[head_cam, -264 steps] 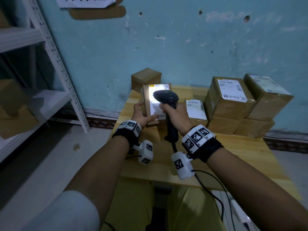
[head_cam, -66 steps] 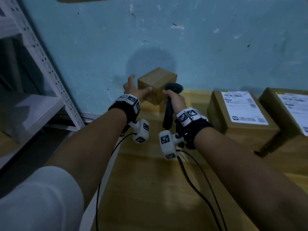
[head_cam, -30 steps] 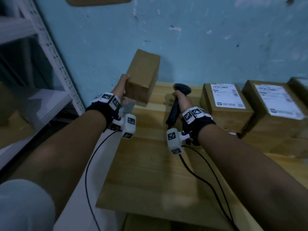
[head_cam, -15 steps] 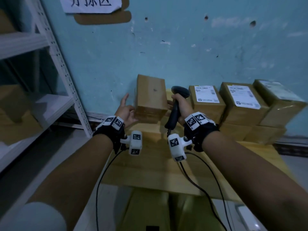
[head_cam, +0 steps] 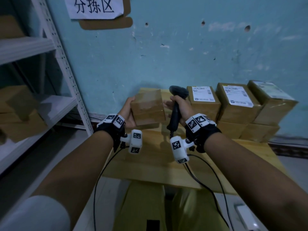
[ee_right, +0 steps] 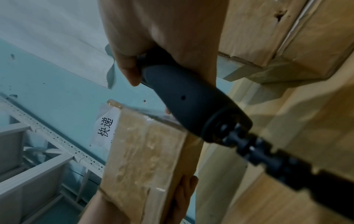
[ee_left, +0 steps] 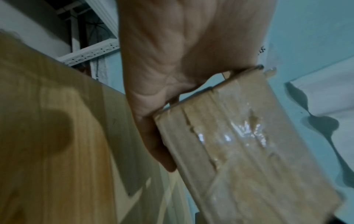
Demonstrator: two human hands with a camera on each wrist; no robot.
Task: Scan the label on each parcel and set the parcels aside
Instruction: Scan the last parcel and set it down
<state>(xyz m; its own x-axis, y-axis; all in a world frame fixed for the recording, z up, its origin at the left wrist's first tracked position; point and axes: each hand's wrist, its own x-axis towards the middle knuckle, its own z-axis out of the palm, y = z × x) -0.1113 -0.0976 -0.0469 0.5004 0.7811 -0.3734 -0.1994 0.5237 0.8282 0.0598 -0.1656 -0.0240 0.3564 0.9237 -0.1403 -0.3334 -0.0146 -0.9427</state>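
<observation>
A small brown cardboard parcel (head_cam: pixel 147 107) is held up above the wooden surface (head_cam: pixel 150 157) by the left hand (head_cam: pixel 127 112), likely so its label can be found. At 3 o'clock, a black handheld scanner (head_cam: pixel 176 107) is gripped by the right hand (head_cam: pixel 180 107), ready to scan.

A light wooden table (head_cam: pixel 150 165) with visible plank grain stood against the pale blue wall. Along its far right edge sat a row of brown cardboard parcels (head_cam: pixel 233 130), taped and touching one another, with further labelled cardboard parcels (head_cam: pixel 236 100) stacked on top of them. The near and left parts of the surface showed bare wood.
</observation>
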